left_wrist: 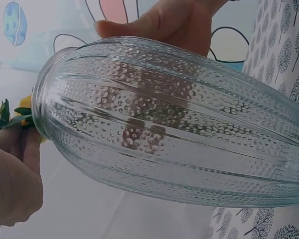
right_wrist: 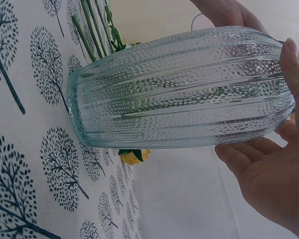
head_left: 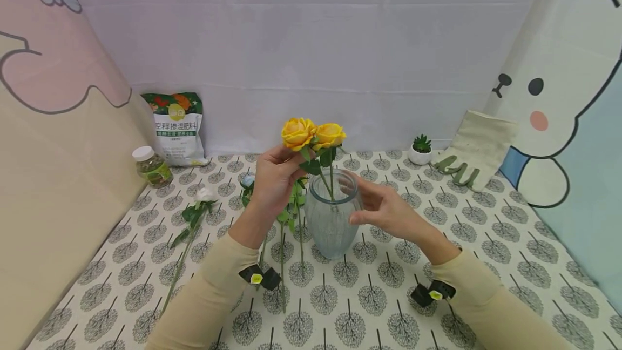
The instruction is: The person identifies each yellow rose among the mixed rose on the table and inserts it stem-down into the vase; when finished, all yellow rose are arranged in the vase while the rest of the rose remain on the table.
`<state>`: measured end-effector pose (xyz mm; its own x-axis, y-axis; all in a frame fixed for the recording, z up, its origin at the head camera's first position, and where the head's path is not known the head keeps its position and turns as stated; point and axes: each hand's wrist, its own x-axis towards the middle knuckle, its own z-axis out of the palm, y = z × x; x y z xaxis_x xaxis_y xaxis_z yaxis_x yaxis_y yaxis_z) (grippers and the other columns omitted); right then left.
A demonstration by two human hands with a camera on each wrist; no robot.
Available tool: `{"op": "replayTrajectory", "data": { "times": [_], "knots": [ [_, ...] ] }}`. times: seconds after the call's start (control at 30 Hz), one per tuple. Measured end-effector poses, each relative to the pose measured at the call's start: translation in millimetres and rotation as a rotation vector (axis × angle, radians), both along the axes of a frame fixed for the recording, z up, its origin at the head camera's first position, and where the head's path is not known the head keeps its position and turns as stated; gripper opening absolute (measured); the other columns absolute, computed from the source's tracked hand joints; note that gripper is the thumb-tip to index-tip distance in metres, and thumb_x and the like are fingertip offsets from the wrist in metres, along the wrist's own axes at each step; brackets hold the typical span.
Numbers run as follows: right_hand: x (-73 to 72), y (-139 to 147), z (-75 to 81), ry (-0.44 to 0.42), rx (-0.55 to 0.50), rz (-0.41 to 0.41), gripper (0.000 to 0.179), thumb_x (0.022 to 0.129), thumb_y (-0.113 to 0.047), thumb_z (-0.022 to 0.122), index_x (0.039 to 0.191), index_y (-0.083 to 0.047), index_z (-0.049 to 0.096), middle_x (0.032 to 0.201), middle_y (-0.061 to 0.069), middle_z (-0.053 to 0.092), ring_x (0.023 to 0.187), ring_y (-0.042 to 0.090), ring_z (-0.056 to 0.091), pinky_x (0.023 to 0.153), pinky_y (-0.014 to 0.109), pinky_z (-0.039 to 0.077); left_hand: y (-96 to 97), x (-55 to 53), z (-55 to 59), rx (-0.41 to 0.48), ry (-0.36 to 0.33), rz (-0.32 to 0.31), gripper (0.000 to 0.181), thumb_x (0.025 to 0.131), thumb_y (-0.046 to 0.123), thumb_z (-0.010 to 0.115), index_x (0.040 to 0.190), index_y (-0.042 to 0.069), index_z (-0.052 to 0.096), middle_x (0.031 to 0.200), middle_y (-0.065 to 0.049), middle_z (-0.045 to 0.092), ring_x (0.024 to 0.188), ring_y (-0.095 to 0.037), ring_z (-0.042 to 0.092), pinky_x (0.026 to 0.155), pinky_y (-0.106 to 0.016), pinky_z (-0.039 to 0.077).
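Note:
A clear ribbed glass vase [head_left: 332, 234] stands upright on the patterned cloth. Two yellow roses rise from its mouth, the left rose [head_left: 298, 134] close beside the right rose [head_left: 330, 135], with their stems inside the glass. My left hand [head_left: 277, 177] pinches the left rose just under its bloom, left of the rim; its fingertips are partly hidden by leaves. On the vase's right side, my right hand [head_left: 384, 209] holds the glass, thumb in front and fingers behind. In the right wrist view that thumb [right_wrist: 291, 64] lies near the rim of the vase [right_wrist: 179, 89].
A white rose [head_left: 206, 195] lies at the left; a pale blue flower [head_left: 247, 181] and green stems lie beside the vase. Further back are a fertilizer bag [head_left: 177, 136], a lidded jar [head_left: 153, 167], a small potted succulent [head_left: 420, 151] and a garden glove [head_left: 481, 147].

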<state>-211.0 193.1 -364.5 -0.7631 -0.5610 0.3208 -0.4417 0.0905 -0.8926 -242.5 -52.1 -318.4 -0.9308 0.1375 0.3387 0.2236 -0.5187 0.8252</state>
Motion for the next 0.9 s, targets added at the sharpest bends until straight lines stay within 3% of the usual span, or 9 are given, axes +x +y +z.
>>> {"op": "replayTrajectory", "data": {
  "times": [0.13,0.3,0.53,0.73,0.9],
  "knots": [
    [-0.9,-1,0.3,0.005,-0.002,0.009,0.088,0.086,-0.027,0.08,0.158,-0.015,0.03,0.156,0.015,0.039,0.134,0.041,0.047,0.106,0.036,0.046,1.6,-0.3,-6.1,-0.035,-0.001,-0.003,0.041,0.094,-0.014,0.057,0.099,0.021,0.079,0.083,0.0,0.072,0.076,-0.012,0.066,0.07,-0.023,0.057],
    [-1.6,-1,0.6,0.007,0.007,0.006,0.089,0.086,-0.027,0.079,0.158,-0.015,0.029,0.158,0.013,0.034,0.137,0.033,0.045,0.108,0.035,0.043,2.8,-3.3,-11.6,-0.038,-0.004,-0.007,0.037,0.092,-0.015,0.06,0.106,0.014,0.077,0.091,-0.003,0.073,0.082,-0.015,0.07,0.086,-0.035,0.059],
    [-2.0,0,0.4,0.026,0.025,-0.01,0.089,0.086,-0.035,0.079,0.158,-0.018,0.03,0.159,0.009,0.034,0.138,0.028,0.044,0.109,0.035,0.041,6.8,-6.5,-16.0,-0.143,0.003,0.019,0.031,0.089,-0.011,0.066,0.102,0.015,0.077,0.099,0.0,0.074,0.102,-0.019,0.067,0.093,-0.037,0.056],
    [-1.8,-1,0.5,0.014,-0.005,0.005,0.089,0.085,-0.033,0.079,0.158,-0.017,0.03,0.158,0.01,0.035,0.138,0.029,0.045,0.109,0.036,0.042,6.7,-6.7,-17.1,-0.179,0.006,0.004,0.027,0.09,-0.008,0.068,0.113,0.006,0.075,0.109,-0.001,0.072,0.118,-0.025,0.06,0.098,-0.038,0.053],
    [-2.2,0,0.1,0.006,-0.018,0.012,0.089,0.085,-0.03,0.079,0.158,-0.017,0.029,0.158,0.01,0.035,0.138,0.028,0.045,0.11,0.036,0.041,5.3,-6.0,-17.3,-0.189,0.0,-0.027,0.024,0.092,-0.007,0.067,0.105,0.011,0.077,0.113,-0.005,0.07,0.124,-0.032,0.055,0.096,-0.035,0.053]
  ]
}}
